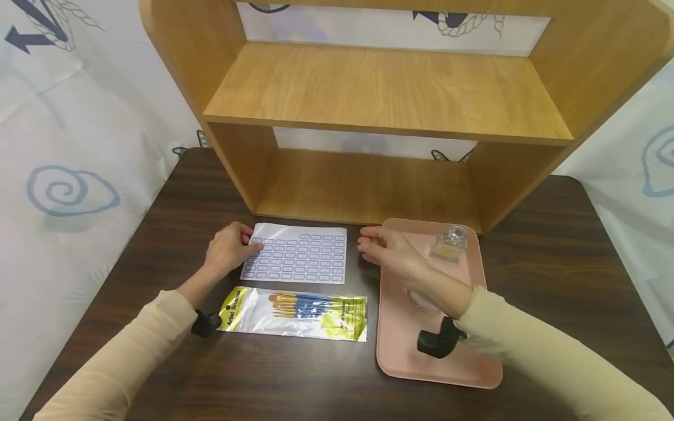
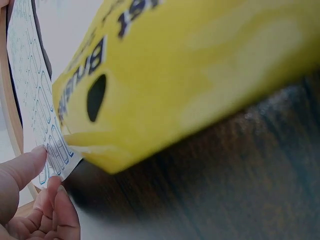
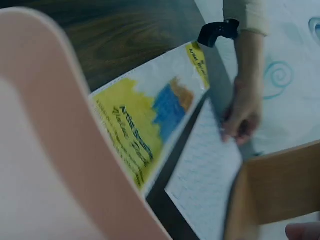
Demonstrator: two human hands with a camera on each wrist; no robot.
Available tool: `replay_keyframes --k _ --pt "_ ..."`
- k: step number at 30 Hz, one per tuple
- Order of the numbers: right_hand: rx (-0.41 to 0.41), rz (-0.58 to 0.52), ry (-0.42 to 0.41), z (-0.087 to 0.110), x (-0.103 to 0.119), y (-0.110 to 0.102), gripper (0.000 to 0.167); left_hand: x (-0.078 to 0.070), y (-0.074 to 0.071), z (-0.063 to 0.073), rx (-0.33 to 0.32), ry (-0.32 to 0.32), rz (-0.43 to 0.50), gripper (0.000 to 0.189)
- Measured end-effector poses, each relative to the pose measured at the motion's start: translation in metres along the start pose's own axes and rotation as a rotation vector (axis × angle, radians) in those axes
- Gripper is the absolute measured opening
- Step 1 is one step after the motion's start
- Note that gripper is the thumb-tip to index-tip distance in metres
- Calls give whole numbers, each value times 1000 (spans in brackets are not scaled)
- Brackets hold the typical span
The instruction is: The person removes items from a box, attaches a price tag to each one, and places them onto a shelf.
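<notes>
My left hand [image 1: 226, 248] pinches the left edge of a white sheet of blue-bordered labels [image 1: 300, 257], the thumb on top and the fingers at the edge beneath. In the left wrist view the sheet's corner [image 2: 55, 160] lies between thumb and fingertips. Just below the sheet in the head view is a clear-and-yellow packet of artist brushes [image 1: 300, 313], lying flat. My right hand [image 1: 395, 252] hovers over the left rim of a pink tray [image 1: 402, 356], its fingers loosely bent toward the sheet and holding nothing.
A small square glass bottle [image 1: 449, 247] stands on the tray's far part, and a clear round item [image 1: 421, 301] is partly hidden under my right forearm. A wooden shelf unit [image 1: 368, 181] stands behind, close to the sheet and tray. The dark table [image 1: 263, 380] carries everything.
</notes>
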State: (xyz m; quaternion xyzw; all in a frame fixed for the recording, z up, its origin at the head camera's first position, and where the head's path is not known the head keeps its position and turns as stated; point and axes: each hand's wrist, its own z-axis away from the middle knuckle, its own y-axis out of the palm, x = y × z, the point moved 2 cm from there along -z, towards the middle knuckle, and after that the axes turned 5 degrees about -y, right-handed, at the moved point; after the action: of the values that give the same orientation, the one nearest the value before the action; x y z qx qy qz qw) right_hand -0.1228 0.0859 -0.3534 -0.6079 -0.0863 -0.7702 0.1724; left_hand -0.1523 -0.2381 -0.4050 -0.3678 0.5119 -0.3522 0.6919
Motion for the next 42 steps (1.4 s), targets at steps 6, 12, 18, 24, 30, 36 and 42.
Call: replay_keyframes --k 6,12,18,24,30,36,42 --pt "-44 -103 141 -28 -16 19 47 -2 2 0 -2 2 10 41" --pt "-92 -151 163 -38 -22 23 48 -3 2 -1 -8 6 13 40" --pt "-126 -154 190 -44 -22 26 47 -4 1 0 5 -7 24 41" --pt "-130 -148 222 -50 -24 29 47 -3 1 1 -2 -13 32 41" --pt "-149 -171 239 -53 -28 30 46 -2 1 1 -7 -22 32 41" --pt "-140 -173 210 -56 -29 34 43 0 2 2 -15 -28 31 38" --pt "-147 -79 178 -58 -29 40 36 3 3 4 -10 -2 39 32"
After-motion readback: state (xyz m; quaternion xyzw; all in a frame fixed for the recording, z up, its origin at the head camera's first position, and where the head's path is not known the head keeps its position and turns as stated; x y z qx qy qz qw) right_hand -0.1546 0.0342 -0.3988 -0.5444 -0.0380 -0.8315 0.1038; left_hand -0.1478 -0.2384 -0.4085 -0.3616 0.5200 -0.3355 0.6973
